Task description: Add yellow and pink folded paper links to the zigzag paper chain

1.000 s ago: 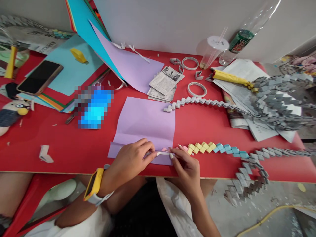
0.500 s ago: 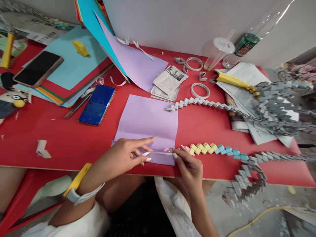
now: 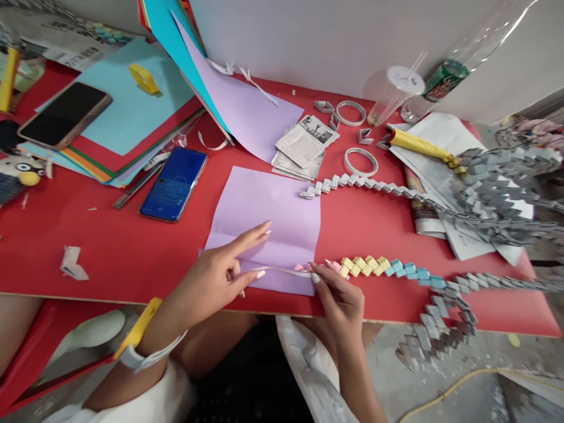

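The left hand [image 3: 215, 276] lies on the near edge of a purple paper sheet [image 3: 268, 220]. Its pointing finger is stretched out flat on the sheet, and the thumb and another finger pinch one end of a thin white paper strip [image 3: 282, 270]. The right hand [image 3: 341, 296] is close beside it, with its fingertips pinching the other end of the strip. So both hands grip the strip, and it runs between them along the sheet's near fold.

Just past the right hand's fingertips a folded paper chain [image 3: 383, 267] starts. It is pink, then yellow, then blue, then grey, and it runs away from the hand and hangs over the bench edge.

The bench [image 3: 110, 247] is red and full of things. Beyond the left hand and off to its outer side lies a blue phone [image 3: 174, 183], and farther that way a stack of colored paper [image 3: 114, 135] with a dark phone [image 3: 64, 114] on top. Far past both hands are newspaper pieces [image 3: 302, 147], tape rings [image 3: 361, 161], a grey paper chain [image 3: 374, 185] and a clear cup [image 3: 390, 94].

A plain white wall [image 3: 317, 41] stands behind the bench. Below the right hand's side, the floor [image 3: 484, 364] is grey, with a yellow cord [image 3: 458, 385] on it.
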`<state>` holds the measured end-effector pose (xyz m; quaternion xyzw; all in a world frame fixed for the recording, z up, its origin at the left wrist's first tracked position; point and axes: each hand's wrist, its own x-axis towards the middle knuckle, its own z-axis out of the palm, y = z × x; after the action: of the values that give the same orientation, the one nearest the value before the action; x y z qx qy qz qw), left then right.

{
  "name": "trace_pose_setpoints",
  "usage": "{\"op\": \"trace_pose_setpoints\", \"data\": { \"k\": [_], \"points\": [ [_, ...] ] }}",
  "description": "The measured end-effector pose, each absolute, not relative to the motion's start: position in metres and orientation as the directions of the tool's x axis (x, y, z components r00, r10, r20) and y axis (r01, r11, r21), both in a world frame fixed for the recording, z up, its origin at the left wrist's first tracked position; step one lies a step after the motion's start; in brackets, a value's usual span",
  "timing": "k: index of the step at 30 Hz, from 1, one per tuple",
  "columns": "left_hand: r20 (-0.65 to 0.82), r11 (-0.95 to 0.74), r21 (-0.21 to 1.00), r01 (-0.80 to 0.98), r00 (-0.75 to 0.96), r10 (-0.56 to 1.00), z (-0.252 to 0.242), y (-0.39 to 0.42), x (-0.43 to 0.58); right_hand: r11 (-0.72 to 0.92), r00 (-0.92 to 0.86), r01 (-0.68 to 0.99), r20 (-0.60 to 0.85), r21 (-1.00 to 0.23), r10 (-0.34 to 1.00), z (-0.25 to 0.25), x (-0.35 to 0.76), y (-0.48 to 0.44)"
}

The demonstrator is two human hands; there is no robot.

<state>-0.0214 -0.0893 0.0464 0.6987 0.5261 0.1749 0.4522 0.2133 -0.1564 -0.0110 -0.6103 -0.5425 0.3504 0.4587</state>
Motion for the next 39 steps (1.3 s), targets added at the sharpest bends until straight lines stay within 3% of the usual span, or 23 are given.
{"op": "trace_pose_setpoints", "data": {
  "k": [13, 17, 23, 32, 39],
  "points": [
    [-0.134, -0.039, 0.837, 0.546, 0.273, 0.953, 0.02, -0.1, -0.03, 0.02, 0.154, 0.358, 0.08, -0.933, 0.985, -0.013, 0.214, -0.159],
    [-0.054, -0.122, 0.828, 0.547, 0.294, 0.954, 0.011, -0.096, -0.027, 0.032, 0.149, 0.378, 0.095, -0.925, 0.984, -0.014, 0.215, -0.16],
    [0.04, -0.264, 0.779, 0.568, 0.376, 0.926, 0.007, -0.093, -0.025, 0.048, 0.151, 0.381, 0.114, -0.924, 0.982, -0.013, 0.214, -0.159],
    [0.146, -0.383, 0.678, 0.628, 0.395, 0.907, 0.001, -0.096, -0.024, 0.048, 0.141, 0.402, 0.114, -0.914, 0.983, -0.013, 0.214, -0.159],
    [0.311, -0.49, 0.565, 0.664, 0.378, 0.872, -0.003, -0.101, -0.022, 0.077, 0.135, 0.421, 0.147, -0.904, 0.98, -0.012, 0.213, -0.159]
  ]
}}
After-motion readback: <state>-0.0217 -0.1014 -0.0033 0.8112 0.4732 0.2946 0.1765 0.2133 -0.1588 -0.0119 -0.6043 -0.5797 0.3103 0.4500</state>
